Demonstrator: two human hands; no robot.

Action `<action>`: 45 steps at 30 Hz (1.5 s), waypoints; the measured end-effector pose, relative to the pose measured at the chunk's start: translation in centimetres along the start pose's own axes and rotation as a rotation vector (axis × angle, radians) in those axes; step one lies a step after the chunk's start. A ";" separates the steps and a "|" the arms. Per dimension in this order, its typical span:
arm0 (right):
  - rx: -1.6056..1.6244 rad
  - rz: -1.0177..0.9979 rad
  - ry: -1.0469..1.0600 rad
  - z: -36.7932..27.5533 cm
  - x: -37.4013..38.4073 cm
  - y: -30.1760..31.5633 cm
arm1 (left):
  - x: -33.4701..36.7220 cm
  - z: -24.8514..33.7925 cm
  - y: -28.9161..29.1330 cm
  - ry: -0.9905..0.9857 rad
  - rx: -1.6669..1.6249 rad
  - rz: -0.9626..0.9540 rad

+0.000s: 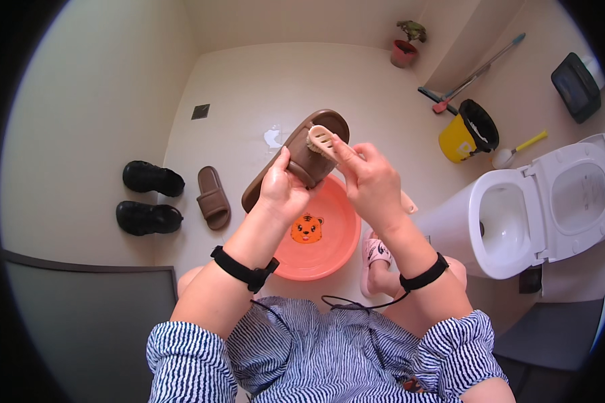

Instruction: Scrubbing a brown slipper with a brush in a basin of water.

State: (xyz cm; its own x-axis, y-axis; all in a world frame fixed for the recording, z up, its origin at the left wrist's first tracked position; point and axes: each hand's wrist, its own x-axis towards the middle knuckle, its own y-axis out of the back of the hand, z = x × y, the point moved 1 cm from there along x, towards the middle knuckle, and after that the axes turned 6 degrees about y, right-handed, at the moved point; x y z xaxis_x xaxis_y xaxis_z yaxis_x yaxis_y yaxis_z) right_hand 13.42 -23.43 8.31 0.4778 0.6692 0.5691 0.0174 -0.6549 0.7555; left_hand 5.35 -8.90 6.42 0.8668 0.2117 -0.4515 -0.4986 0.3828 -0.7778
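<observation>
A brown slide slipper (261,185) is tilted in the air above a pink basin (329,258), gripped from underneath by my left hand (284,185). My right hand (373,185) is closed around a pale pink scrub brush (321,140). The brush's bristles touch the slipper's strap, near its upper end. Part of the brush handle shows below my right palm. On the basin floor is a tiger-face picture; the slipper and my hands hide the basin's far side.
A matching brown slipper (213,198) and a pair of black shoes (149,218) lie on the left. To the right stand a white toilet (497,221), a yellow bin (456,140) and a toilet brush (504,158). A floor drain (200,111) and a potted plant (403,54) are farther off.
</observation>
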 end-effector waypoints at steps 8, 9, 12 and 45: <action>0.024 -0.017 0.106 -2.0 -0.6 -0.7 | 0.3 0.3 0.7 -0.024 -0.074 0.026; 0.019 -0.018 0.105 -1.1 0.0 -0.3 | -0.1 0.1 0.2 0.024 -0.032 0.031; -0.035 0.033 0.000 0.4 0.9 0.2 | -0.3 -0.2 -0.6 0.042 -0.038 0.027; 0.068 -0.025 -0.120 1.6 -1.1 0.1 | -0.4 2.6 0.7 0.007 -0.126 -0.054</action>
State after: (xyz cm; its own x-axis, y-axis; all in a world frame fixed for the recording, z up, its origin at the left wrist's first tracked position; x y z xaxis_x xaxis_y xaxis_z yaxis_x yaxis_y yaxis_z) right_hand 14.28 -24.80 7.28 0.5780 0.6413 0.5046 0.0878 -0.6636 0.7429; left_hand 4.65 -6.34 7.24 0.8927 0.1869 -0.4101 -0.4484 0.2773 -0.8497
